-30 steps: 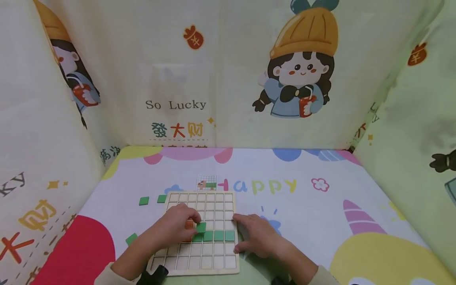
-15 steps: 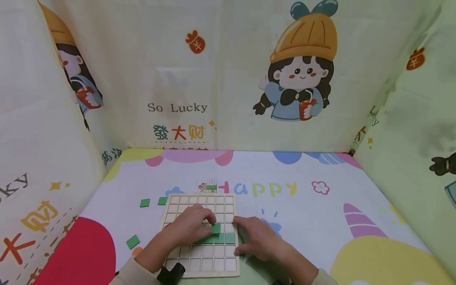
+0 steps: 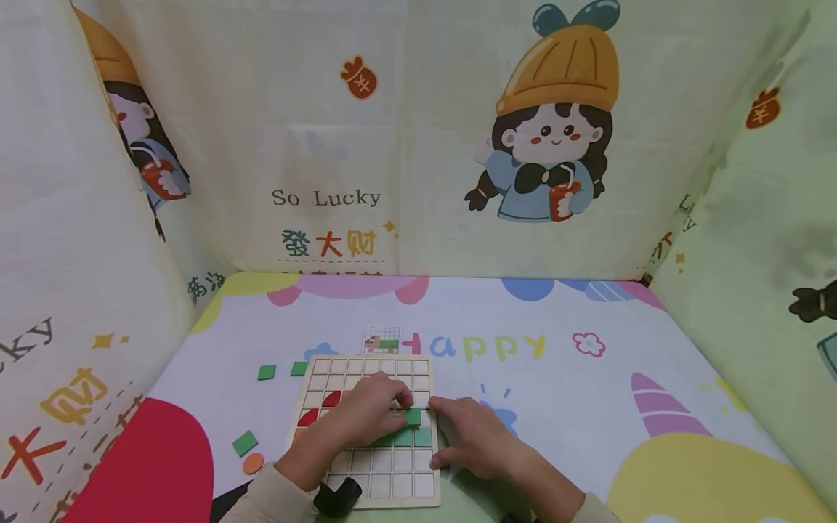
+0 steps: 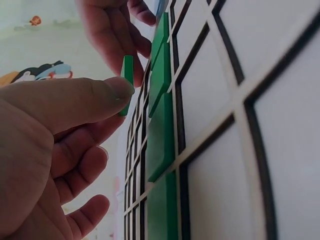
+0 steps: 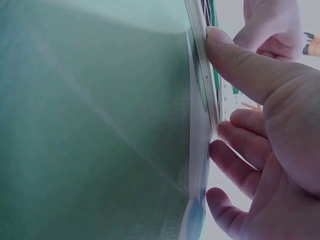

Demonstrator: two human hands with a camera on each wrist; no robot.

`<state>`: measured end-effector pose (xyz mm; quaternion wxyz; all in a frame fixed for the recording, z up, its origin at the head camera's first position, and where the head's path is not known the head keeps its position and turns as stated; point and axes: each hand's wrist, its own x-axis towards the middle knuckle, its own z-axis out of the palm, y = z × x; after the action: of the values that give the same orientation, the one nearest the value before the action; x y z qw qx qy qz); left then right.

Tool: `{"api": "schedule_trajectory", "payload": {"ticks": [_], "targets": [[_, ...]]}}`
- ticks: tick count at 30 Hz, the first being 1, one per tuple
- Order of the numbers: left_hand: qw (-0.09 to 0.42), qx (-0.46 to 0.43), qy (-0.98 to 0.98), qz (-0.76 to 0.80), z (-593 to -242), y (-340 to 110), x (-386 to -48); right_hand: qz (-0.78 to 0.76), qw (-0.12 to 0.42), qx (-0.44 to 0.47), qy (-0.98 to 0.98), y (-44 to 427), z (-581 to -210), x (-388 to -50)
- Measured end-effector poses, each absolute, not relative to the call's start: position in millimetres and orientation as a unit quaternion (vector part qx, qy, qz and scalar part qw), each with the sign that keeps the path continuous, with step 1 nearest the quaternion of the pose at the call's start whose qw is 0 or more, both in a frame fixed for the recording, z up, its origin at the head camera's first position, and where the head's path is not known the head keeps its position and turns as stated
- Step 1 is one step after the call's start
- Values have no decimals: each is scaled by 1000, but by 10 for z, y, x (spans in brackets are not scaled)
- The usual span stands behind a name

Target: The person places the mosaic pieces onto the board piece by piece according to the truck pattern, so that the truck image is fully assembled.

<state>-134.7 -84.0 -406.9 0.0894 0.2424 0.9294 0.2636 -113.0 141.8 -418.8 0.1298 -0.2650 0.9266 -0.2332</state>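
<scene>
Between thumb and fingertips my left hand (image 3: 366, 412) pinches a green square tile (image 3: 413, 417), held just above the right part of the wooden grid board (image 3: 373, 503). In the left wrist view the pinched tile (image 4: 128, 67) stands on edge, apart from the row of green tiles (image 4: 161, 135) set in the grid. My right hand (image 3: 474, 438) rests at the board's right edge; in the right wrist view its thumb and fingers (image 5: 245, 142) touch that edge. Red pieces (image 3: 308, 418) lie in cells left of my left hand, whose wrist hides part of the board.
Loose green tiles (image 3: 245, 443) and an orange round piece (image 3: 253, 463) lie left of the board. A small picture card (image 3: 381, 339) lies behind it. Printed cloth walls (image 3: 431, 145) stand at the back and both sides of the table.
My left hand has moved right across the board with the green tile, uncovering red pieces in the grid and the orange round piece on the table. My right hand has stayed at the edge.
</scene>
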Motion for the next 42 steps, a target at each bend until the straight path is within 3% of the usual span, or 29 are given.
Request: {"api": "schedule_trajectory", "payload": {"ticks": [42], "targets": [[102,217,929,281,-4133,-706,-1403,-237,130,-265,926,1427,-4204,-1132]]}}
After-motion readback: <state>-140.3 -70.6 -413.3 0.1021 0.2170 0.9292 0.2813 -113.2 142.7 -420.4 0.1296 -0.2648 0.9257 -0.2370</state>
